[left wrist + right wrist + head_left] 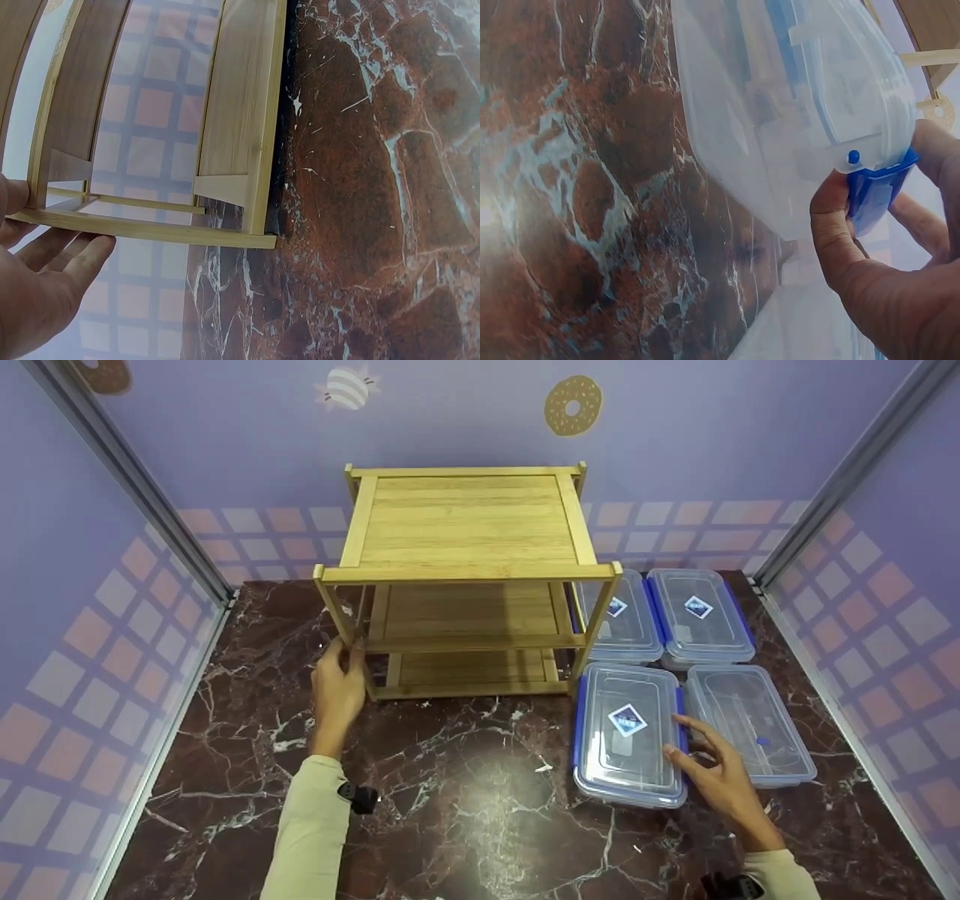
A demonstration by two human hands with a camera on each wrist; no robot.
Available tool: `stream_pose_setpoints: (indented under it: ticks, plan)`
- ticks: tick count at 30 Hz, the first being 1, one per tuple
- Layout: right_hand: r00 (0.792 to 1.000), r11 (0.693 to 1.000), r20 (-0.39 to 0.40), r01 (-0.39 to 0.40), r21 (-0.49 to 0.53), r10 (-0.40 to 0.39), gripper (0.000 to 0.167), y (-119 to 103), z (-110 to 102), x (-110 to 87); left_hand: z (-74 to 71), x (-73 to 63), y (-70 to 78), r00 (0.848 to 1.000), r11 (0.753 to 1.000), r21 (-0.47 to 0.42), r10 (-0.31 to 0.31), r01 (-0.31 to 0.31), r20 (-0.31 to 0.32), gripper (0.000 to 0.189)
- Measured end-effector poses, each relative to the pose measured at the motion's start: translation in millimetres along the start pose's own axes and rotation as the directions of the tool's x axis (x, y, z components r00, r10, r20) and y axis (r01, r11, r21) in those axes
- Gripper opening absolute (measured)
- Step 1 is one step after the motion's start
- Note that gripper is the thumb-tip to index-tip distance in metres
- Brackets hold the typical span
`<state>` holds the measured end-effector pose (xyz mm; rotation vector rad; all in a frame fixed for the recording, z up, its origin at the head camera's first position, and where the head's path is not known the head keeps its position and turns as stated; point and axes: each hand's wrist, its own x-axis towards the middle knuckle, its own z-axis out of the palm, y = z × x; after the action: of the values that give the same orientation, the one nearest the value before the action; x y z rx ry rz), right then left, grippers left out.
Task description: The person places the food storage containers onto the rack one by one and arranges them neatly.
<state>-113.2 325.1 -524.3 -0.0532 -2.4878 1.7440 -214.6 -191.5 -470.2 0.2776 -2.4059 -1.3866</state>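
A three-tier wooden shelf stands against the back wall. My left hand grips its front left post with thumb and fingers about the wood. In the left wrist view the fingertips lie along that post. To the shelf's right is a clear lidded plastic container with blue side latches and a diamond label. My right hand is at its right side. In the right wrist view, thumb and fingers pinch the blue latch. The palm hides part of the container's edge.
Two similar containers sit behind, the left one partly hidden by the shelf's post. Another clear container is right of the held one. Dark marbled tabletop spreads in front, with purple panels around.
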Motion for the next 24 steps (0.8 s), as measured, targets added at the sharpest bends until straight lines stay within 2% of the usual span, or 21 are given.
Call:
stream_pose_setpoints:
  ticks: [9, 24]
  plan:
    - [0.999, 0.998, -0.047, -0.022, 0.063, 0.025, 0.051, -2, 1, -1.0, 0.3, -0.5, 0.1, 1.000, 1.000, 0.000, -0.004, 0.004, -0.006, 0.032]
    - [0.996, 0.987, -0.068, -0.046, 0.155, 0.057, 0.053, -13, -12, -0.1, -0.9, 0.2, 0.6, 1.000, 1.000, -0.004, 0.014, -0.014, 0.015, 0.035]
